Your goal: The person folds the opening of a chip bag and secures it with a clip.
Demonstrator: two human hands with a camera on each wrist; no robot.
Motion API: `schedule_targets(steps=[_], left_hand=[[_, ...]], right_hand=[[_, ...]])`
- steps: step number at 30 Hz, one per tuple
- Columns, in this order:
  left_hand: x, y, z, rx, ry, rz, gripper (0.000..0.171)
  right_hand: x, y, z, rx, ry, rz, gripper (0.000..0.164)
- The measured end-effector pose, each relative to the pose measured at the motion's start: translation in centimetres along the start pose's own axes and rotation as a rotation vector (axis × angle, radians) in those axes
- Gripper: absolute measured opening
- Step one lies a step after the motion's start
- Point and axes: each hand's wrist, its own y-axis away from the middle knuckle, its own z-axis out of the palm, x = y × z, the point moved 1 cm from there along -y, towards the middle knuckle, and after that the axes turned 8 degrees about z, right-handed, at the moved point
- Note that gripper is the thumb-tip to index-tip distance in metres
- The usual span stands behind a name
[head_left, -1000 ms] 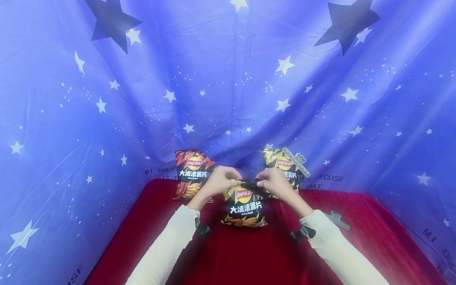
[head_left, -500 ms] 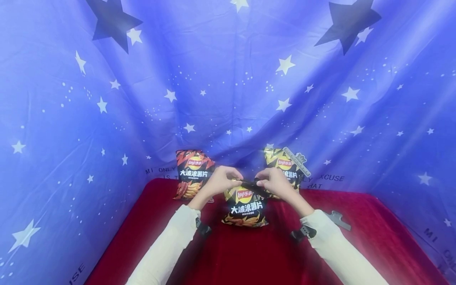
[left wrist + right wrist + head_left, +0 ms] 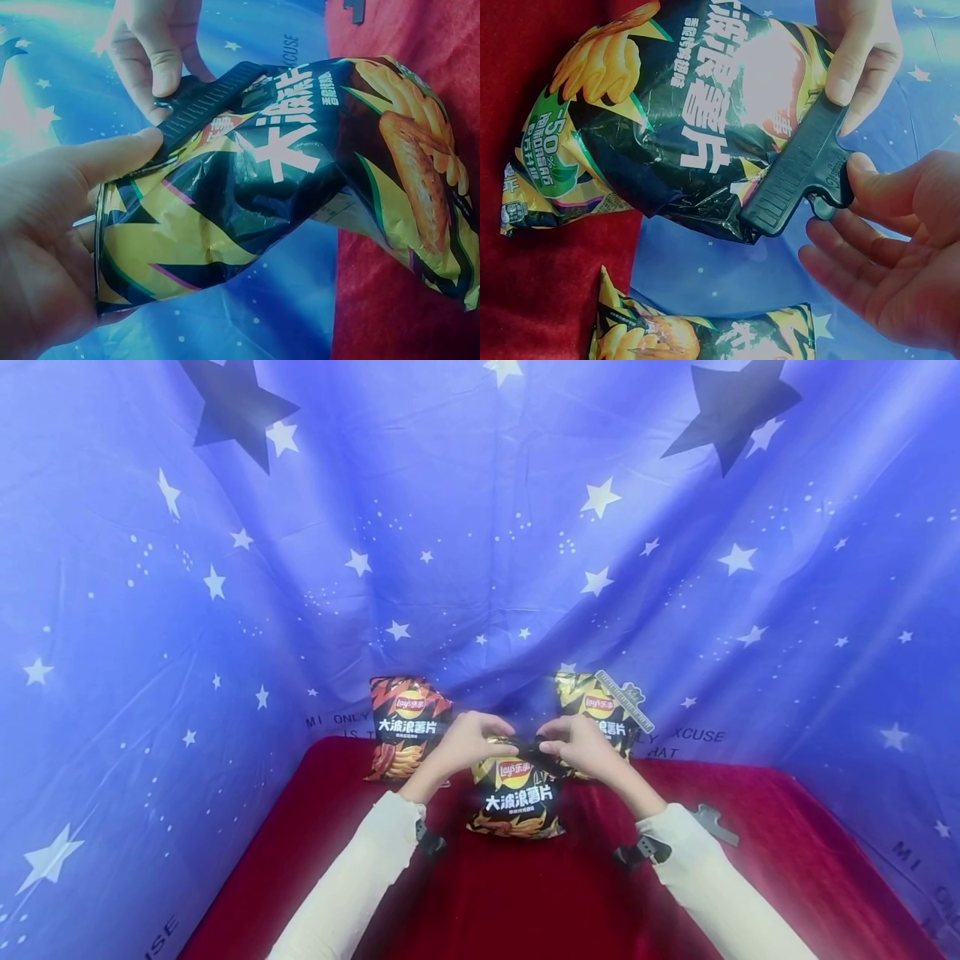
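A black and yellow bag of potato chips (image 3: 517, 800) stands at the middle of the red table, its top edge up between both hands. At the left of that edge, my left hand (image 3: 471, 742) pinches the bag; in the left wrist view its thumb (image 3: 127, 154) presses right by the end of a black bag clip (image 3: 206, 105). The clip's long ribbed bar lies across the bag's top in the right wrist view. My right hand (image 3: 583, 745) pinches the clip's handle, thumb (image 3: 877, 184) on the near side and fingers behind.
A red chip bag (image 3: 405, 727) stands at the back left. At the back right is a yellow chip bag (image 3: 581, 693) with a pale clip (image 3: 626, 700) across its top corner. A grey clip (image 3: 716, 824) lies on the red cloth (image 3: 517, 902) by the right sleeve. A starry blue curtain (image 3: 480, 527) surrounds the table.
My left hand has shifted slightly to the right along the bag's top edge. The bags and the right hand stay nearly where they were.
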Motion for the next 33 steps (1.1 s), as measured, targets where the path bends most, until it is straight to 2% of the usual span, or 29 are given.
schedule_targets(steps=[4, 9, 21, 26, 29, 33], left_hand=[[0.5, -0.1, 0.2, -0.003, -0.066, -0.007, 0.033], [0.9, -0.3, 0.3, 0.015, -0.105, -0.033, 0.03], [0.4, -0.4, 1.0, 0.08, -0.233, -0.05, 0.02], [0.5, -0.5, 1.1, 0.082, -0.281, -0.065, 0.018], [0.5, -0.6, 1.1, 0.072, -0.29, -0.075, 0.018], [0.6, -0.5, 1.0, 0.059, -0.253, -0.083, 0.02]], right_hand=[[0.2, 0.0, 0.0, -0.006, -0.01, 0.006, 0.025], [0.3, 0.1, 0.0, -0.011, -0.019, -0.004, 0.026], [0.6, 0.1, 0.0, -0.04, -0.058, -0.018, 0.03], [0.7, 0.1, 0.0, -0.035, -0.054, -0.025, 0.029], [0.7, 0.0, 0.1, -0.035, -0.058, -0.02, 0.029], [0.6, 0.0, 0.2, -0.043, -0.069, -0.013, 0.03]])
